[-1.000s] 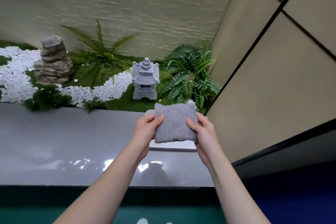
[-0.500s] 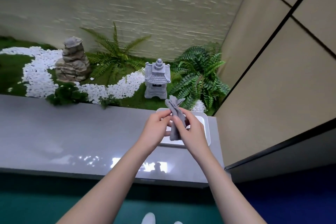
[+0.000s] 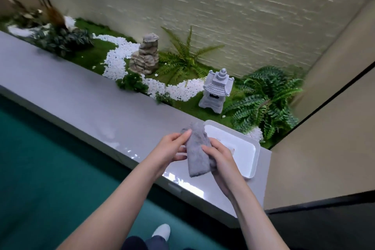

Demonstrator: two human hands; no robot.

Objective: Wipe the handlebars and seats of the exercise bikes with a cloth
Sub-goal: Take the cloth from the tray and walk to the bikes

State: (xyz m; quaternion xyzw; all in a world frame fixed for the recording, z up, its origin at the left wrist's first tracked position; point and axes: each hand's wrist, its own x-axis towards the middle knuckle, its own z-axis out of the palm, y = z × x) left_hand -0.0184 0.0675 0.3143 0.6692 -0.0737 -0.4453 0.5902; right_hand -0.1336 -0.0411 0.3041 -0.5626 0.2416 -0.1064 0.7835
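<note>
A grey fluffy cloth (image 3: 196, 152) is folded into a narrow strip and held between both hands above the grey ledge. My left hand (image 3: 172, 149) pinches its upper left edge with thumb and fingers. My right hand (image 3: 220, 157) grips its right side, with the fingers curled round the fold. A white rectangular tray (image 3: 250, 155) sits on the ledge just behind and to the right of the cloth. No exercise bike is in view.
The grey glossy ledge (image 3: 97, 107) runs from the left to the beige wall (image 3: 324, 138) on the right. Behind it lies a small garden with white pebbles (image 3: 119, 59), a rock (image 3: 145, 55), a stone lantern (image 3: 216, 90) and ferns (image 3: 265, 99). Green floor (image 3: 50, 178) lies below.
The cloth went from a flat spread square to a bunched, folded strip between the hands. The view swung left, so the ledge now runs diagonally.
</note>
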